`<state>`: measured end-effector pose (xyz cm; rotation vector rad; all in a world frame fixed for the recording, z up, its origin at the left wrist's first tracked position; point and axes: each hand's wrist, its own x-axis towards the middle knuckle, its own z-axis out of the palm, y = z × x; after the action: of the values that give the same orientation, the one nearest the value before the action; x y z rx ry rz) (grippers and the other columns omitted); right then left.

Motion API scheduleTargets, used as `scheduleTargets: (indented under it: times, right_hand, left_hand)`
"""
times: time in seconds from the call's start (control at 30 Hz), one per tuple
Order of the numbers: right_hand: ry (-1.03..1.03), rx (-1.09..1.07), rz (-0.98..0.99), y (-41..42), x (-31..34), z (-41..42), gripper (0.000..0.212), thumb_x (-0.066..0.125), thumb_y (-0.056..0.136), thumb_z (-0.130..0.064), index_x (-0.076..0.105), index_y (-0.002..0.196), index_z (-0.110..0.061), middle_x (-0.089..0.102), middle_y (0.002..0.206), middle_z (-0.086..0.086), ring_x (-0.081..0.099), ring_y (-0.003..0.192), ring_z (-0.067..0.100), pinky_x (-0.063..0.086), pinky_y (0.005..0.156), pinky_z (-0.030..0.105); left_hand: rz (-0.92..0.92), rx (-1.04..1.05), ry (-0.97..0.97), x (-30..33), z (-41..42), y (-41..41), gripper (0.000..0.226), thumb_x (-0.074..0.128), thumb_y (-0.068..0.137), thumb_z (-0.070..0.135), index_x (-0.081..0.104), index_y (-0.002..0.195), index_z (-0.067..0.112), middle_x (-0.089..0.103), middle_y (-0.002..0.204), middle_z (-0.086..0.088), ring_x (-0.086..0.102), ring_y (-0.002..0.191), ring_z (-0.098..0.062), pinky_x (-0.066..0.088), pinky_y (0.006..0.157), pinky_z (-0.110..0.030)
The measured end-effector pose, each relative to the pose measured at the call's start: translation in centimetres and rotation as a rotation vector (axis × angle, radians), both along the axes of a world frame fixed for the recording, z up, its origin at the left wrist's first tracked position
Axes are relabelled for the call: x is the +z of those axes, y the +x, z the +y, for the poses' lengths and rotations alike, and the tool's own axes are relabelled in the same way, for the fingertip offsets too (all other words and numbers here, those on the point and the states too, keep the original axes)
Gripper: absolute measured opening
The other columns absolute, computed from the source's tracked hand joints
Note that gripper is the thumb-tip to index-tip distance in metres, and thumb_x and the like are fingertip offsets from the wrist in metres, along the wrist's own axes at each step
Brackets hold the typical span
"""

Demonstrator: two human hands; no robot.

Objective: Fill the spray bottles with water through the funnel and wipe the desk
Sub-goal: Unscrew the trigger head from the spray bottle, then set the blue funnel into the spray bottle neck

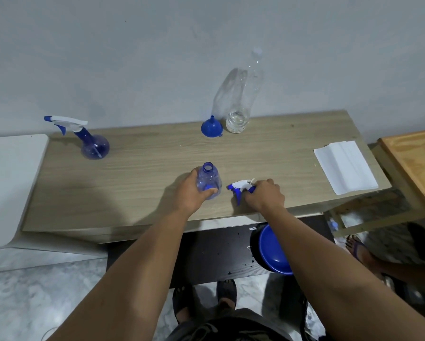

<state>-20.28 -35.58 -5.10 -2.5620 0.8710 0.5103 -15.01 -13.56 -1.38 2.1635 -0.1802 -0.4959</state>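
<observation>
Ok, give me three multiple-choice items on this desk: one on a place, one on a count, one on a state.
1. Where does the funnel stand?
A. beside the clear bottle
B. on the white paper
C. in the open spray bottle

2. How many trigger heads show?
A. one
B. two
C. three

3. The bottle in the left hand is:
A. capped
B. open-necked
C. lying down

Answers: 1 A, its wide end rests on the desk by the clear bottle. 2 B, one on the far spray bottle, one trigger head under the right hand. 3 B, its neck shows bare.
</observation>
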Motion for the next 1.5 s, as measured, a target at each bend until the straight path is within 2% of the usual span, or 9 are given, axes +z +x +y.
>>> scheduleTargets:
  times: [0.2, 0.4, 0.53, 0.7, 0.8, 0.9, 1.1, 1.23, 1.5]
  right_hand:
    - [0.024, -0.033, -0.202, 3.7, 2.6, 0.2, 0.053, 0.055, 0.096, -0.041, 0.056, 0.145, -0.019, 0.047, 0.146, 0.014, 0.044, 0.136, 0.037, 0.045, 0.108, 0.054]
    - [0.148, 0.138, -0.275, 13.0, 5.6, 0.7, 0.065, 0.067, 0.094, -0.037, 0.05, 0.151, -0.01, 0.058, 0.144, 0.018, 0.057, 0.133, 0.037, 0.049, 0.107, 0.042]
    - [0.2, 0.219, -0.271, 19.1, 5.0, 1.9, 0.051, 0.067, 0.091, -0.018, 0.055, 0.14, -0.006, 0.065, 0.135, 0.016, 0.061, 0.126, 0.035, 0.05, 0.098, 0.04]
    - [0.111, 0.309, -0.198, 24.7, 1.9, 3.1, 0.071, 0.071, 0.09, -0.019, 0.036, 0.152, -0.01, 0.05, 0.146, 0.018, 0.053, 0.133, 0.038, 0.05, 0.105, 0.046]
    - [0.047, 0.356, -0.149, 26.7, 0.3, 3.7, 0.082, 0.074, 0.089, -0.023, 0.029, 0.157, -0.015, 0.049, 0.149, 0.016, 0.052, 0.135, 0.038, 0.052, 0.103, 0.049]
    - [-0.076, 0.408, -0.093, 27.6, -0.3, 4.0, 0.074, 0.076, 0.086, -0.023, 0.038, 0.15, -0.018, 0.048, 0.142, 0.013, 0.054, 0.131, 0.039, 0.053, 0.089, 0.047]
    - [-0.232, 0.463, 0.126, 28.1, 0.1, 4.7, 0.079, 0.09, 0.076, -0.031, 0.051, 0.142, -0.014, 0.056, 0.138, 0.013, 0.061, 0.124, 0.035, 0.058, 0.087, 0.045]
    - [-0.252, 0.493, 0.096, 28.2, 0.2, 4.7, 0.056, 0.085, 0.081, -0.022, 0.06, 0.13, -0.013, 0.07, 0.125, 0.008, 0.069, 0.115, 0.029, 0.049, 0.075, 0.035]
    - [-0.066, 0.383, 0.025, 27.0, 2.3, 3.3, 0.063, 0.083, 0.082, -0.03, 0.05, 0.134, -0.012, 0.064, 0.128, 0.01, 0.064, 0.114, 0.031, 0.052, 0.077, 0.04]
  left_hand:
    - [-0.004, 0.002, -0.016, -0.7, 0.2, 1.1, 0.06, 0.085, 0.079, 0.027, 0.056, 0.131, 0.029, 0.066, 0.112, 0.012, 0.063, 0.098, -0.007, 0.039, 0.07, -0.007]
    - [-0.017, 0.061, -0.044, -2.2, -0.2, 5.0, 0.063, 0.087, 0.074, 0.028, 0.057, 0.129, 0.027, 0.068, 0.107, 0.01, 0.065, 0.098, -0.015, 0.047, 0.08, -0.026]
    - [-0.023, 0.071, -0.06, -3.0, -0.2, 8.7, 0.062, 0.086, 0.076, 0.026, 0.056, 0.13, 0.025, 0.065, 0.107, 0.01, 0.064, 0.099, -0.013, 0.043, 0.074, -0.015]
    - [-0.043, 0.073, -0.061, -3.3, 0.4, 12.4, 0.06, 0.085, 0.078, 0.026, 0.057, 0.131, 0.026, 0.065, 0.108, 0.014, 0.061, 0.096, -0.008, 0.037, 0.066, 0.001]
    - [-0.053, 0.079, -0.057, -3.8, 0.8, 13.7, 0.061, 0.086, 0.076, 0.029, 0.058, 0.13, 0.027, 0.067, 0.106, 0.014, 0.063, 0.094, -0.005, 0.039, 0.069, -0.004]
    - [-0.054, 0.083, -0.079, -4.4, 0.7, 14.2, 0.062, 0.086, 0.076, 0.024, 0.058, 0.13, 0.029, 0.065, 0.101, 0.022, 0.06, 0.088, 0.011, 0.042, 0.073, -0.006]
    - [-0.069, 0.066, -0.064, -5.1, 0.8, 14.9, 0.066, 0.083, 0.072, 0.036, 0.052, 0.131, 0.041, 0.068, 0.114, 0.014, 0.066, 0.101, -0.013, 0.055, 0.09, -0.039]
    - [-0.065, 0.056, -0.082, -5.0, 0.9, 15.2, 0.064, 0.085, 0.074, 0.032, 0.054, 0.129, 0.038, 0.069, 0.111, 0.015, 0.066, 0.099, -0.011, 0.055, 0.091, -0.039]
    - [-0.037, 0.062, -0.133, -4.4, 0.8, 14.3, 0.063, 0.085, 0.074, 0.025, 0.056, 0.129, 0.036, 0.067, 0.102, 0.024, 0.064, 0.094, 0.004, 0.051, 0.08, -0.023]
